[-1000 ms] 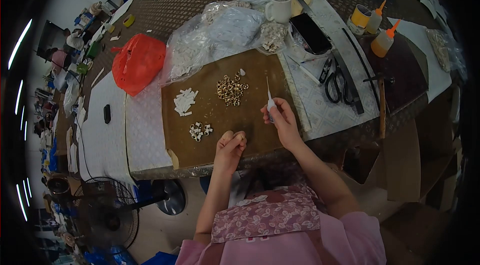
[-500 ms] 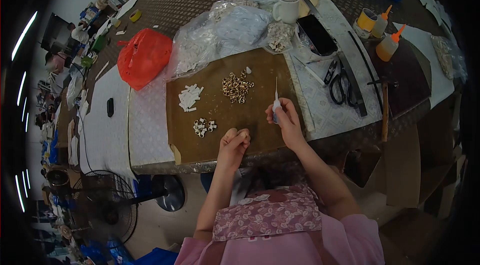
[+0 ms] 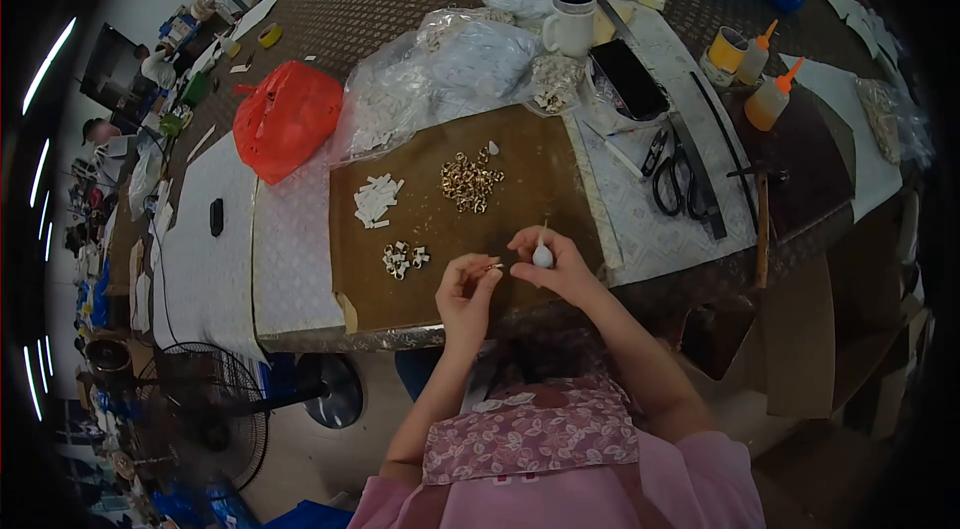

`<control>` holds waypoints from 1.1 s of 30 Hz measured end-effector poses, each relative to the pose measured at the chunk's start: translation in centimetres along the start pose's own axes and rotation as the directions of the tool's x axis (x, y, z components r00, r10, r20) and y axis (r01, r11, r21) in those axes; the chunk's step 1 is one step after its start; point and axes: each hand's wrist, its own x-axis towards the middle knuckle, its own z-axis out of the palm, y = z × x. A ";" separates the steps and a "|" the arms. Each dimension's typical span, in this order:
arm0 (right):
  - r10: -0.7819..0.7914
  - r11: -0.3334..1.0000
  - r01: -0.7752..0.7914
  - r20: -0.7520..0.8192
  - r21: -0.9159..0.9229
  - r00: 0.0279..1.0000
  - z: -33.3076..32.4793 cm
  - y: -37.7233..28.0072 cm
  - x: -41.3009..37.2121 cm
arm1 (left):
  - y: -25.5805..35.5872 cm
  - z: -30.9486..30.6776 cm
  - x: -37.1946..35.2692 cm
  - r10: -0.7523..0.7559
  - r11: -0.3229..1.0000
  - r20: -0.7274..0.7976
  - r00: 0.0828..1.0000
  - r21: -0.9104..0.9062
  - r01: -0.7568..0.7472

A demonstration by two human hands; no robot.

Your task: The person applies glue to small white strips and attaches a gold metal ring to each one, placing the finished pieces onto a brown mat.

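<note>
My left hand (image 3: 466, 297) pinches a small gold-coloured metal piece (image 3: 497, 267) between thumb and fingertips, above the brown mat (image 3: 430, 294). Close on its right, my right hand (image 3: 560, 274) is closed around a small white needle-tip glue bottle (image 3: 543, 256), its thin nozzle pointing away from me. Beyond the hands lies a pile of gold-coloured metal clasps (image 3: 470, 182). Left of it are loose short white strips (image 3: 377, 200). Nearer me sits a small group of clasps with white strips through them (image 3: 403, 260).
A red plastic bag (image 3: 286, 119), clear bags of white pieces (image 3: 390, 94) and a white mug (image 3: 570, 21) stand behind the mat. To the right are a phone (image 3: 628, 77), black scissors (image 3: 675, 184), a hammer (image 3: 762, 229) and orange-tipped bottles (image 3: 770, 103).
My right hand has moved left and nearer my left hand, tipping the glue bottle. My left hand has turned and its fingers have unfolded, so the gold-coloured piece shows at the fingertips.
</note>
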 end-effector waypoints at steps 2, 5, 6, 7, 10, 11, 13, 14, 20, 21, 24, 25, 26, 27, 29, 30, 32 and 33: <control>-0.127 0.988 0.128 0.023 -0.089 0.992 0.1 0.3 0.3 | 0.0 0.1 -0.3 0.112 0.987 -0.011 0.994 0.114 -0.110; -0.261 0.946 0.270 0.072 -0.179 0.963 -0.1 0.9 0.8 | 0.2 0.3 -0.4 0.225 0.961 -0.026 0.974 0.168 -0.218; -0.289 0.935 0.300 0.085 -0.187 0.954 -0.1 1.0 0.9 | 0.5 0.4 -0.4 0.236 0.953 -0.021 0.971 0.199 -0.228; -0.317 0.924 0.330 0.099 -0.194 0.943 0.0 1.1 0.9 | 0.6 0.4 -0.4 0.247 0.944 -0.016 0.969 0.231 -0.237; -0.210 0.961 0.218 0.064 -0.172 0.976 -0.1 0.9 0.6 | 0.6 0.2 -0.4 0.243 0.915 0.010 0.970 0.330 -0.233; -0.193 0.969 0.195 0.033 -0.149 0.981 -0.1 0.9 0.5 | 0.5 0.0 -0.3 0.233 0.911 0.020 0.972 0.345 -0.226; -0.159 0.983 0.157 -0.014 -0.095 0.987 0.3 1.0 0.4 | 0.5 -1.0 0.2 0.221 0.898 0.029 0.975 0.384 -0.215; -0.122 0.990 0.120 -0.030 -0.069 0.992 0.3 1.0 0.3 | 0.7 -1.9 0.7 0.243 0.846 -0.016 0.970 0.494 -0.203; -0.059 0.992 0.067 -0.079 0.110 0.995 0.1 1.9 0.8 | 1.7 -9.7 3.6 0.388 0.477 -0.015 0.921 0.859 -0.187; -0.076 0.988 0.087 -0.090 0.129 0.993 0.1 2.1 1.0 | 1.7 -10.4 4.0 0.406 0.450 0.021 0.914 0.866 -0.219; -0.118 0.979 0.138 -0.135 0.150 0.984 0.0 2.4 1.3 | 2.2 -11.1 6.3 0.437 0.456 0.014 0.899 0.859 -0.234; -0.125 0.980 0.145 -0.149 0.135 0.981 -0.1 2.4 1.3 | 2.5 -11.2 7.5 0.444 0.474 -0.008 0.896 0.851 -0.228; -0.131 0.981 0.151 -0.164 0.119 0.978 0.0 2.4 1.2 | 1.5 -12.1 9.2 0.487 0.416 -0.004 0.873 0.880 -0.228; -0.124 0.983 0.145 -0.173 0.111 0.977 0.1 2.3 1.2 | 1.3 -12.5 10.4 0.477 0.392 0.009 0.879 0.892 -0.223; -0.119 0.986 0.139 -0.192 0.094 0.974 0.4 2.0 1.1 | 1.1 -12.9 12.4 0.460 0.343 0.037 0.887 0.914 -0.216; -0.109 0.987 0.130 -0.204 0.093 0.973 0.4 2.0 1.1 | 0.7 -13.4 13.2 0.426 0.311 0.065 0.903 0.926 -0.213; -0.094 0.989 0.117 -0.215 0.094 0.972 0.4 2.1 1.1 | -0.3 -13.8 14.1 0.382 0.307 0.063 0.922 0.932 -0.191; -0.109 0.983 0.136 -0.205 0.120 0.973 0.3 2.3 1.2 | -0.4 -14.0 14.5 0.379 0.303 0.088 0.921 0.929 -0.213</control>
